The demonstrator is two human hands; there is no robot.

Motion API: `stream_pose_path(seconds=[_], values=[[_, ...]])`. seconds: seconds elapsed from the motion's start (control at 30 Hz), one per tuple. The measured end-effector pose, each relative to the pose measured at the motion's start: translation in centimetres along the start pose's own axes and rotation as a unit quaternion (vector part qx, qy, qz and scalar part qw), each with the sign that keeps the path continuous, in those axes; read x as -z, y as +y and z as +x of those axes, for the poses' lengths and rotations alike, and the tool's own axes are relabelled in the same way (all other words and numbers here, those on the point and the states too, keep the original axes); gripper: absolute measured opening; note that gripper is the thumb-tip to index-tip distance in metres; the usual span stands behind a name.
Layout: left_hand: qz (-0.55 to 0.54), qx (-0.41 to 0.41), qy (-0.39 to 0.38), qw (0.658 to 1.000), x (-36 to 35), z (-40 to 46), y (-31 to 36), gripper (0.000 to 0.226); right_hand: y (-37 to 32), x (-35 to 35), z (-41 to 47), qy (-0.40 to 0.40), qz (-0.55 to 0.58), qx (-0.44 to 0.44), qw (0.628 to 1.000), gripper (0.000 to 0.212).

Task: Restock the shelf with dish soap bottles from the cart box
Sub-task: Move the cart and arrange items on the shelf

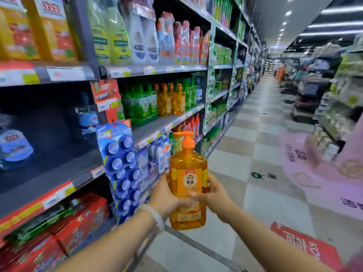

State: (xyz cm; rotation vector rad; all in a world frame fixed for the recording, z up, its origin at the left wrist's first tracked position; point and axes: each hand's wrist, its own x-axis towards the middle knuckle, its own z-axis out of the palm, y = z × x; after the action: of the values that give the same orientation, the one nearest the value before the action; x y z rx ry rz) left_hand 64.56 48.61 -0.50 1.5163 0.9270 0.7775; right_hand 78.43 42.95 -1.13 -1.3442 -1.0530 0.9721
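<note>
Both hands on one orange dish soap bottle (187,185), held upright in the aisle, out in front of the shelving and not on any shelf. Left hand (167,197) wraps the bottle's left side, fingers curled across the front low on the label. Right hand (214,195) grips the right side, thumb on the front, other fingers behind. Pale bangle (155,216) on the left wrist. Pump head (185,137) is orange, spout pointing left. Bottle is clear amber with an orange label.

Shelving runs along the left. Middle shelf (49,173) nearest the person is dark and mostly bare, with a few blue-labelled bottles (15,148) at the back, blurred. Further along at the same level stand green bottles (140,103) and orange pump bottles (170,99) that look like the same product, though too soft to confirm. Hanging strip of blue round packs (122,169) on the upright, just left of the held bottle. Red cartons (82,218) on the bottom shelf. Upper shelf carries yellow-green refill pouches (110,34) and white ones beside them.

Checkered floor (255,154) to the right, with a red floor sticker (306,246) near the right forearm.
</note>
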Motion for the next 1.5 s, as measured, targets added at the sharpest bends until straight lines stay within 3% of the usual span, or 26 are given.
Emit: stream_pose_path(seconds=[0.23, 0.73, 1.13, 1.5], values=[[0.032, 0.012, 0.009, 0.999, 0.0, 12.0, -0.3, 0.075, 1.6, 2.7, 12.2, 0.003, 0.002, -0.007, 1.000, 0.046], [0.072, -0.010, 0.137, 0.988, -0.7, 44.5, 2.4, 0.078, 0.3, 11.5, 46.6, -0.089, -0.031, 0.069, 0.993, 0.047], [0.115, -0.070, 0.241, 0.961, 1.8, 64.8, 2.4, 0.093, 0.0, 13.1, 68.2, -0.120, -0.031, 0.104, 0.987, 0.049], [0.126, -0.038, 0.337, 0.932, 5.2, 76.7, 0.4, 0.094, 2.4, 10.8, 83.6, -0.187, -0.080, 0.138, 0.969, 0.059]])
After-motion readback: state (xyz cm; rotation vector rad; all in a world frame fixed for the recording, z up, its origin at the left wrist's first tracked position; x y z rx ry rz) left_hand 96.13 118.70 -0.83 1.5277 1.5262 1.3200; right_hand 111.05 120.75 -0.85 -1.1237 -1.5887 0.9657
